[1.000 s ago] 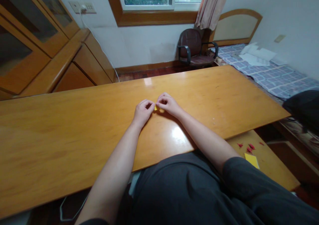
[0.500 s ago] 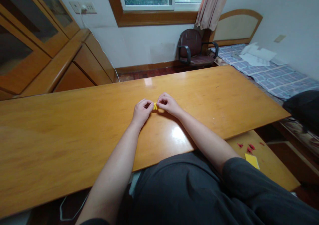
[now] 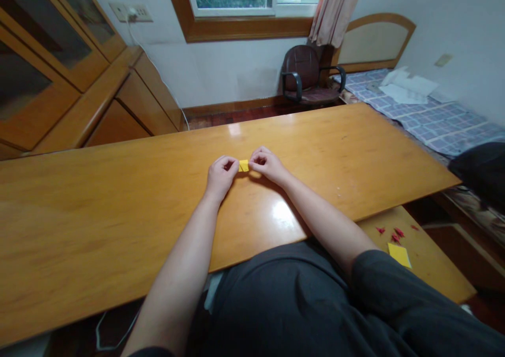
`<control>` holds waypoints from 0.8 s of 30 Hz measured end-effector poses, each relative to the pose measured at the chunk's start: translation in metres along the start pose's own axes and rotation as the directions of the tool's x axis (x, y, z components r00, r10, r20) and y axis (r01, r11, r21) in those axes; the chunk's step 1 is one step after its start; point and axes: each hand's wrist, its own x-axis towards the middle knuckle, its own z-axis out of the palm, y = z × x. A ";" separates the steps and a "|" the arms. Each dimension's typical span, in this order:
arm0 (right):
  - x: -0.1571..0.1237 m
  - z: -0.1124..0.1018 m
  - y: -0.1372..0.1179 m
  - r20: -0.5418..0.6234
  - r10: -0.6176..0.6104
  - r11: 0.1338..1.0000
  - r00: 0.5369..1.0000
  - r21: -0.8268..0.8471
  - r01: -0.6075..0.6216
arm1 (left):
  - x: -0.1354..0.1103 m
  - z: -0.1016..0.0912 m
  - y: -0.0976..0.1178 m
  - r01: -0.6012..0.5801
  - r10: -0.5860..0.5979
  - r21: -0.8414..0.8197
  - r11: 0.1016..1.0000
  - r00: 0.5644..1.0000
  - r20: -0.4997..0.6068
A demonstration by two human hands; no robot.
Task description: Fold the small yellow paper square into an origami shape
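Note:
Between my hands, just over the wooden table, is a small yellow piece of folded paper with a dark crease line on it. My left hand pinches its left end between thumb and fingers. At its right edge the thumb and fingertips of my right hand are pressed together on the paper. Fingers of both hands are curled, and the paper's ends are partly hidden behind the fingertips.
On a lower board at my right lie several small red folded paper pieces and a yellow paper square. A brown armchair stands beyond the table, a bed at the right, a cabinet at the left.
My left hand has shifted slightly left, so more of the yellow paper shows between the hands. My right hand stays almost in place.

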 end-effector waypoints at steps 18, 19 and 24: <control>-0.001 0.000 0.003 -0.098 0.000 1.000 0.995 0.025 0.002 | 0.000 0.000 -0.001 0.122 -0.127 -0.135 0.983 0.991 -0.032; -0.001 0.000 0.002 -0.084 -0.003 1.000 0.996 0.022 0.005 | 0.000 0.000 0.000 0.117 -0.122 -0.128 0.985 0.992 -0.025; -0.002 0.001 -0.001 0.003 -0.070 0.997 0.998 -0.030 0.070 | -0.001 0.002 0.000 0.077 -0.078 -0.101 0.992 0.997 0.001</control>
